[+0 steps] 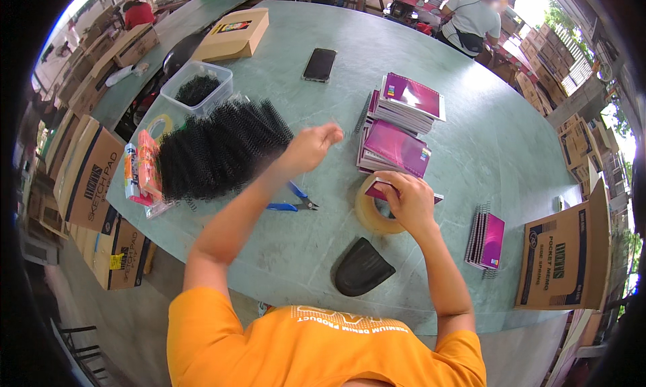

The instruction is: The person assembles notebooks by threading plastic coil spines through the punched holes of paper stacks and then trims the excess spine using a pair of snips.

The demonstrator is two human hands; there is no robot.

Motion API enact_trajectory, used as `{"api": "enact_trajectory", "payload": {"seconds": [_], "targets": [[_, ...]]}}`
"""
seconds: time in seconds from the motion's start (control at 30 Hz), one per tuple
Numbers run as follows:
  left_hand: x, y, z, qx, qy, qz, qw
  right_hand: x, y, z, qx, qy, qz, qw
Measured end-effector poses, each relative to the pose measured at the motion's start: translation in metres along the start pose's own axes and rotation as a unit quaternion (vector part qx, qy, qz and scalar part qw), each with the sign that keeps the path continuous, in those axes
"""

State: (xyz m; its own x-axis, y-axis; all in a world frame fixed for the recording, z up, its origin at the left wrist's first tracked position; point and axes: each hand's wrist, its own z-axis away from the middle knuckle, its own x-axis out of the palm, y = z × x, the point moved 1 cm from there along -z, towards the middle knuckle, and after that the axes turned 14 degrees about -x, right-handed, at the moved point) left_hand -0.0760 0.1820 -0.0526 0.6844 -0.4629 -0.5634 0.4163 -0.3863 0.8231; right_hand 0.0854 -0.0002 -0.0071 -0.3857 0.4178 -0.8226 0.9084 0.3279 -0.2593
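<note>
My right hand (409, 200) grips a small purple memo pad (379, 187), holding it over a large roll of clear tape (365, 214). My left hand (313, 148) is raised by the coil heap with its fingers pinched together; a faint dark thread-like shape shows at the fingertips, too blurred to name. Black spiral binding coils (219, 148) lie heaped at the left. Beyond my right hand stand two stacks of purple memo pads, a nearer stack (396, 147) and a farther stack (412, 96). Blue-handled cutting pliers (289, 206) rest between my forearms.
Spiral-bound memo pads (486, 239) are piled at the right, beside an open carton (555, 256). A black moulded piece (362, 269) lies near the front edge. Farther off are a phone (319, 64), a plastic tub (225, 84) and a cardboard box (252, 33). A person (471, 20) is in the background.
</note>
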Motion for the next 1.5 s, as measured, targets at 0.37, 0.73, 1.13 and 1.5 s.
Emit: {"api": "enact_trajectory", "payload": {"seconds": [0.37,0.73,1.13,1.5], "targets": [[-0.001,0.028,0.060,-0.047,-0.172,0.400,0.899,0.005,0.000,-0.008,0.013,0.000,-0.024,1.000],[0.036,0.053,0.074,-0.052,-0.019,0.196,0.979,0.002,0.001,-0.007,0.076,-0.045,-0.046,0.995],[0.013,0.067,0.058,-0.025,-0.045,-0.009,0.999,0.000,0.000,-0.003,0.005,-0.023,-0.031,0.999],[0.011,0.067,0.068,0.137,0.055,-0.150,0.978,0.009,-0.001,-0.003,0.017,0.010,-0.127,0.992]]}}
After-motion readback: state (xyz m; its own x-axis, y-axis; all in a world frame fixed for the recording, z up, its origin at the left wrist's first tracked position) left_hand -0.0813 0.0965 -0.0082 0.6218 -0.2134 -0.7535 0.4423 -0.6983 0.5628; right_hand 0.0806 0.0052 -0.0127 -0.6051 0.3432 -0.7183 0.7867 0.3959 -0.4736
